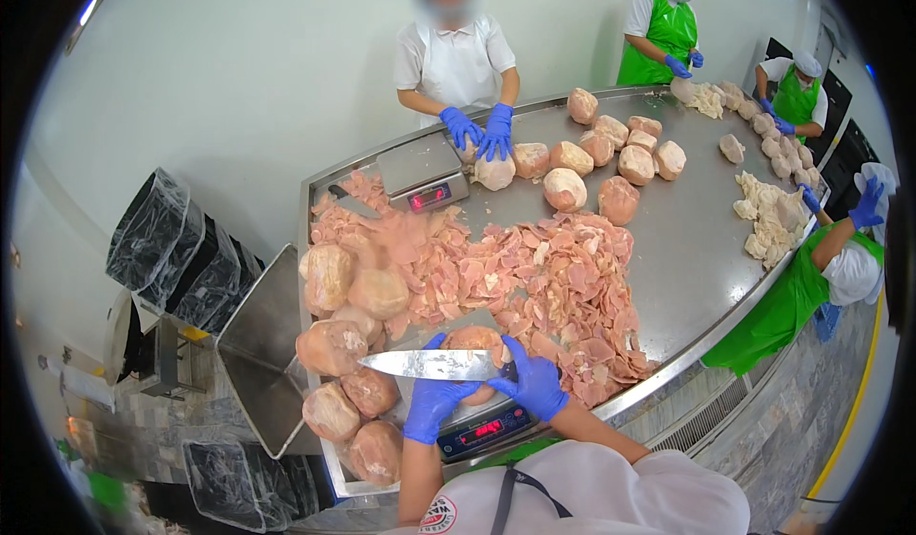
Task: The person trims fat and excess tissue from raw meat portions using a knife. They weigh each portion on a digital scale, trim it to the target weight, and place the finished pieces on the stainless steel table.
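A long steel knife (417, 364) lies crosswise over a pink, rounded meat piece (465, 337) above a digital scale (492, 430) at the table's near end. My blue-gloved left hand (437, 403) is closed on the meat from the left, under the blade. My blue-gloved right hand (530, 386) grips the knife's handle end at the meat's right side; the handle is hidden. Thin pink slices (582, 306) are heaped just beyond and to the right, and several large meat rounds (334, 356) are stacked to the left.
A steel table (682, 277) holds more rounds (637, 165), pale scraps (768, 215) and a second scale (420, 171). A co-worker (450, 62) handles a round across from me; others (647, 29) work along the right. A steel bin (256, 354) and lined black bins (172, 249) stand left.
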The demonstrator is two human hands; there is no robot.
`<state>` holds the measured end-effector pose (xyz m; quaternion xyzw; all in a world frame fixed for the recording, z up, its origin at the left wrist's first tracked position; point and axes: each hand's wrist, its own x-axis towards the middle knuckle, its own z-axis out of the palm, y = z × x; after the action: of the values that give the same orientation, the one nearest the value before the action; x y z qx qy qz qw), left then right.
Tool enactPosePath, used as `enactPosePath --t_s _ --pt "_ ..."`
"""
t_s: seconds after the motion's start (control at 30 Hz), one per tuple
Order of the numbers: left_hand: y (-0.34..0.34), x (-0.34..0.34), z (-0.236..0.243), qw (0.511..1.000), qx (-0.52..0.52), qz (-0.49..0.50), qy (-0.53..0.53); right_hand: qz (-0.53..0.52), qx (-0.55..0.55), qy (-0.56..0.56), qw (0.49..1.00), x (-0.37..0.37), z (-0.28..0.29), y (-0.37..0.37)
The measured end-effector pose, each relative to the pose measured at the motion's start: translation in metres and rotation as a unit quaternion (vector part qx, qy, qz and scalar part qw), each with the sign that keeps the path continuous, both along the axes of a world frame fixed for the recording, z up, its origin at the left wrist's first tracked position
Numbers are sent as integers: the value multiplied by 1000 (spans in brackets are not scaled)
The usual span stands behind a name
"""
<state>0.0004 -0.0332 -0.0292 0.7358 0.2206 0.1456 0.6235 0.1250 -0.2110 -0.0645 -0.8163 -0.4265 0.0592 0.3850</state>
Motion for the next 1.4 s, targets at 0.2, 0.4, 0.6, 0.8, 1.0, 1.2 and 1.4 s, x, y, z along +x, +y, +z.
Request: enactPosePath --t_s 0.2,0.4,0.6,0.8,1.0,1.2,1.4 --pt "18 -1 -8 987 158 -19 -11 64 -96 -87 989 49 -13 -31" --pt "12 4 -1 993 106 -43 -32 90 -76 -4 993 40 10 -1" --pt "37 -5 9 987 127 -97 3 153 -80 1 985 54 13 -5" --pt "50 3 6 977 150 -150 0 163 -70 -19 984 68 11 2" --pt "67 8 7 962 195 -190 -19 206 -93 37 973 55 39 23" --pt "56 7 24 969 83 -232 33 198 -105 8 974 70 29 19" --pt "60 4 19 970 139 -199 21 101 38 170 980 74 10 41"
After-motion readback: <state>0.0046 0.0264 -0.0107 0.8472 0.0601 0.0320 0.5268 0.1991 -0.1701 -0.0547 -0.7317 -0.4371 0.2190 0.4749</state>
